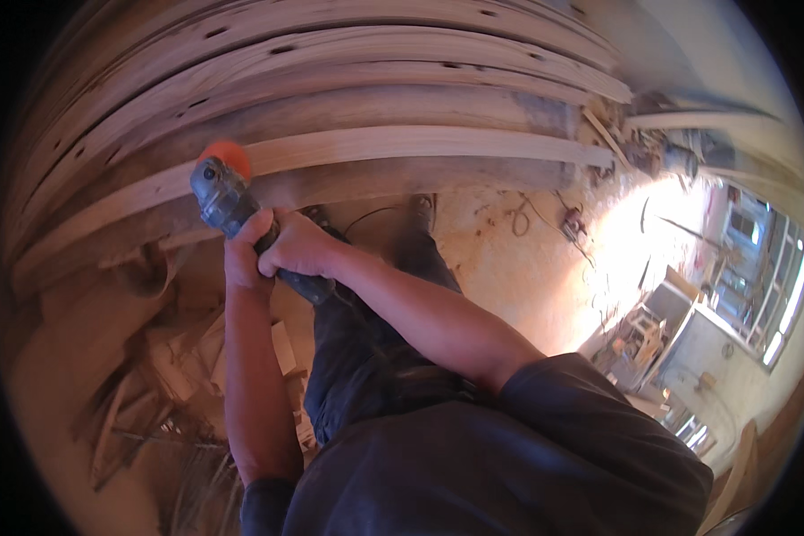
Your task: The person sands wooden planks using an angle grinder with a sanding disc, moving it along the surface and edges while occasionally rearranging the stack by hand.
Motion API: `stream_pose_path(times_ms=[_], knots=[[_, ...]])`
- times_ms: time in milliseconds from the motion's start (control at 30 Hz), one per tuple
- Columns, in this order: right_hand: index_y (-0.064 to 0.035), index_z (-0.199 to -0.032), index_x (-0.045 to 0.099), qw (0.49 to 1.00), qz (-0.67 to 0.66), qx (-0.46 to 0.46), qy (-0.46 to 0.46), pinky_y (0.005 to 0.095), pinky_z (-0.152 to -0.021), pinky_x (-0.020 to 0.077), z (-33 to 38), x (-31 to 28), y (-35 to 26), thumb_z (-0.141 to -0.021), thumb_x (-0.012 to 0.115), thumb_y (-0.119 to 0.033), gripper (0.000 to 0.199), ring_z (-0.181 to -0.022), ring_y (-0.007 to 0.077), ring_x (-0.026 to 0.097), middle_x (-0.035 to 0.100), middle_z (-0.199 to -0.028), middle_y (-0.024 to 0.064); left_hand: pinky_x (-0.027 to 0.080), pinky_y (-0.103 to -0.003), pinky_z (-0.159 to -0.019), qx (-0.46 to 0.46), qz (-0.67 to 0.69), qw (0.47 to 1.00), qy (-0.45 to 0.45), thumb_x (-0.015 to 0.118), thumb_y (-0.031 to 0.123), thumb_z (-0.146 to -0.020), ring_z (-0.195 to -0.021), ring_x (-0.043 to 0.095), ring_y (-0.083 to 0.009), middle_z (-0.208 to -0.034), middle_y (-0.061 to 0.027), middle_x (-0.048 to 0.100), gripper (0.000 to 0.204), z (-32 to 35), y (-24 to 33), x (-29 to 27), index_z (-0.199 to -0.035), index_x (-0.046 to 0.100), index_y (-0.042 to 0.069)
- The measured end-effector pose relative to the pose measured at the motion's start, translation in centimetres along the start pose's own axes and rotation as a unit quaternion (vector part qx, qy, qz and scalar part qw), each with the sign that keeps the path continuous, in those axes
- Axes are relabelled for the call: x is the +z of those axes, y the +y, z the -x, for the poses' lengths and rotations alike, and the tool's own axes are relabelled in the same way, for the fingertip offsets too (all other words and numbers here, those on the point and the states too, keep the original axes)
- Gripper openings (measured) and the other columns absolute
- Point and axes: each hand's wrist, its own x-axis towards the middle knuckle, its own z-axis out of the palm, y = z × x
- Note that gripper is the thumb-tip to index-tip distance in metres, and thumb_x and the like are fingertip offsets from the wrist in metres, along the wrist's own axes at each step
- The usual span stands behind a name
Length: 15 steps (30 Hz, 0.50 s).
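An angle grinder with a grey head and dark body slants up and left from my waist. Fingers of my left hand wrap round it just behind the head. My right hand is closed round the body a little further back. At the grinder's front an orange sanding disc overlaps a long pale wooden board; whether it presses on the wood I cannot tell. The board lies crosswise in front of me on a dusty wooden bench.
More long planks with slots lie beyond the board. Wood offcuts are heaped at lower left. A cable and a small tool rest on the floor to the right. Far right stands a workbench near bright windows.
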Motion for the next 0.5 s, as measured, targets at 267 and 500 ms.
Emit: stream_pose_path(times_ms=[267,500], knots=[[0.0014,-0.119,0.062,0.992,0.003,0.051,0.118,0.0368,-0.087,0.0554,11.1,-12.3,2.7,-0.057,0.081,-0.018,0.068,-0.095,0.0278,0.071,0.071,-0.099,0.0157,0.056,-0.037,-0.082,-0.050,-0.099,0.991,-0.079,0.075,0.015,-0.081,-0.086,0.069,-0.0219,-0.097,-0.0110,0.072,0.028,1.0,-9.8,12.5,-0.102,0.072,-0.003],[0.0003,-0.109,0.067,0.983,-0.071,0.036,0.168,0.0348,-0.079,0.0558,20.7,-25.0,6.7,-0.058,0.081,-0.015,0.055,-0.086,0.0219,0.071,0.072,-0.089,0.0107,0.055,-0.034,-0.079,-0.082,-0.172,0.972,-0.140,0.078,0.009,-0.081,-0.081,0.068,-0.0183,-0.094,-0.0075,0.072,0.022,1.8,-19.4,25.8,-0.100,0.072,0.000]])
